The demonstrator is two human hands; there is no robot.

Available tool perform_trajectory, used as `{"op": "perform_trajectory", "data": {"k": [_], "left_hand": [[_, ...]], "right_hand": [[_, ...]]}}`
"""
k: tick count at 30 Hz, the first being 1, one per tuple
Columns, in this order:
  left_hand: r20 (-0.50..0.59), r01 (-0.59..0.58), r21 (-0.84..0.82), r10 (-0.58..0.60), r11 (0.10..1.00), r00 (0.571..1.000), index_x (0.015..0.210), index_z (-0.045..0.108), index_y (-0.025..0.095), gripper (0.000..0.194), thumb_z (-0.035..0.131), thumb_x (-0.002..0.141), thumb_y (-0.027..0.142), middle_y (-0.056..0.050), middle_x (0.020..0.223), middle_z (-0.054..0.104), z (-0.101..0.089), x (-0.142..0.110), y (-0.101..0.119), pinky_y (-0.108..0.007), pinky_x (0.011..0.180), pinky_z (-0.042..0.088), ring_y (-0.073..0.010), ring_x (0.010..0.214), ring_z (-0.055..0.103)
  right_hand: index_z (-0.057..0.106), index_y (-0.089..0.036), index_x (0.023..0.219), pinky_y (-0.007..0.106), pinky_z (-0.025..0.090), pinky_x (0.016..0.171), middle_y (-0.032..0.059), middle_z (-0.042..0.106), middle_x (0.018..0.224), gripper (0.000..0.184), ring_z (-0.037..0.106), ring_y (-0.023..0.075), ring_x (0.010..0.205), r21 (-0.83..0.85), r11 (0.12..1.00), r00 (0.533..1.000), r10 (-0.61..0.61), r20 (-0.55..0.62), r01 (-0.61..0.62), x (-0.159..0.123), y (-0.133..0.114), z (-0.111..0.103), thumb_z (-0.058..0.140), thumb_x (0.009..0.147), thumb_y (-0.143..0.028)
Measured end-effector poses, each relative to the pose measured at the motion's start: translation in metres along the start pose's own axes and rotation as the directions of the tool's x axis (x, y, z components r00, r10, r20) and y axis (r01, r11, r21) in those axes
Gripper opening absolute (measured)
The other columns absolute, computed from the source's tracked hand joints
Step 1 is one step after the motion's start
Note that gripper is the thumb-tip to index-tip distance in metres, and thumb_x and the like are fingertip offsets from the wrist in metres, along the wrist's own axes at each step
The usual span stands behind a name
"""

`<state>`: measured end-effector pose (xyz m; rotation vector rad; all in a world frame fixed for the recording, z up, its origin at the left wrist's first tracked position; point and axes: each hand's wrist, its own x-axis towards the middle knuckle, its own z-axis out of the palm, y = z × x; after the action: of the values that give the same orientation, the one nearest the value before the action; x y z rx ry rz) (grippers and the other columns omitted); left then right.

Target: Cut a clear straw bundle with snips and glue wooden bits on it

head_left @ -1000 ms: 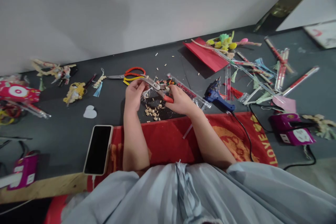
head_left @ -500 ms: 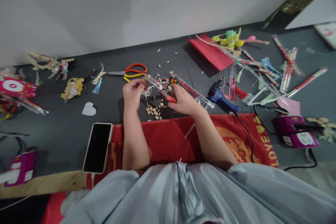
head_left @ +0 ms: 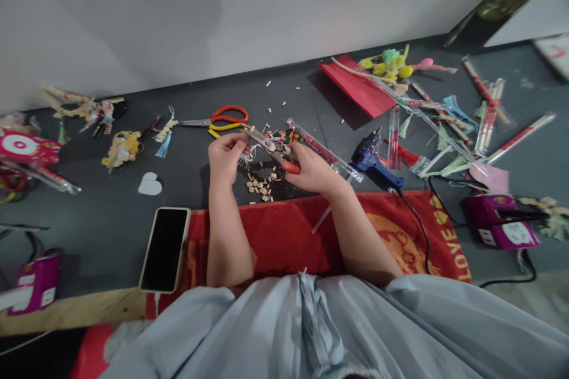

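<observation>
My right hand (head_left: 311,167) is wrapped round the red handle of metal pruning shears (head_left: 268,145), whose blades point up and left toward my left hand (head_left: 227,157). The left fingers are pinched together close to the blade tip. A tiny pale piece (head_left: 252,128) shows at the blades; what the left fingertips grip is too small to make out. Below the shears lies a scatter of cut pale wooden bits (head_left: 263,185). Thin white strands (head_left: 249,155) spread out between the hands. Orange-and-yellow-handled scissors (head_left: 229,118) lie just beyond my left hand.
A blue glue gun (head_left: 371,157) with a cord lies right of my hands. A phone (head_left: 164,249) and a red towel (head_left: 288,231) are along the near edge. Farther right are a red paper sheet (head_left: 355,86), wrapped sticks (head_left: 489,118) and a purple box (head_left: 500,222).
Both hands and the shears hold almost the same pose. The view has shifted very slightly; nothing else visibly differs.
</observation>
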<state>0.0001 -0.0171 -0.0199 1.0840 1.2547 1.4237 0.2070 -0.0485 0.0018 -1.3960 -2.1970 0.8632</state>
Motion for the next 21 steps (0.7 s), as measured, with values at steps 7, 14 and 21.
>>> {"op": "perform_trajectory", "data": {"k": [7,14,21], "left_hand": [[-0.037,0.012,-0.039,-0.013,0.999,0.999,0.066,0.069,0.017,0.028,0.079,0.057,0.041,0.004,0.049,0.058,0.003,0.000,0.001,-0.018,0.047,0.042,-0.0047,0.044,0.051],[-0.112,-0.021,-0.074,0.012,0.997,0.994,0.066,0.068,0.016,0.039,0.082,0.048,0.048,0.005,0.052,0.060,0.009,0.002,0.001,-0.016,0.045,0.042,-0.0037,0.043,0.052],[-0.157,-0.235,0.111,0.250,0.966,0.955,0.071,0.071,0.017,0.033,0.076,0.062,0.049,0.001,0.060,0.066,0.012,0.000,0.003,-0.021,0.051,0.047,-0.0074,0.050,0.057]], "right_hand": [[0.052,-0.017,0.092,0.032,0.036,0.064,0.0088,0.062,0.081,0.029,0.054,0.0226,0.072,-0.093,0.991,0.995,0.090,-0.030,-0.093,0.000,-0.008,-0.002,0.050,0.066,-0.028],[0.053,-0.018,0.089,0.029,0.032,0.061,0.0083,0.065,0.081,0.025,0.055,0.0210,0.069,-0.097,0.984,0.988,0.147,-0.037,-0.150,0.000,-0.014,0.003,0.049,0.066,-0.029],[0.046,-0.018,0.094,0.032,0.038,0.065,0.0089,0.060,0.084,0.032,0.052,0.0218,0.072,-0.001,0.998,0.994,0.070,-0.086,-0.070,0.002,-0.007,0.012,0.048,0.064,-0.027]]}}
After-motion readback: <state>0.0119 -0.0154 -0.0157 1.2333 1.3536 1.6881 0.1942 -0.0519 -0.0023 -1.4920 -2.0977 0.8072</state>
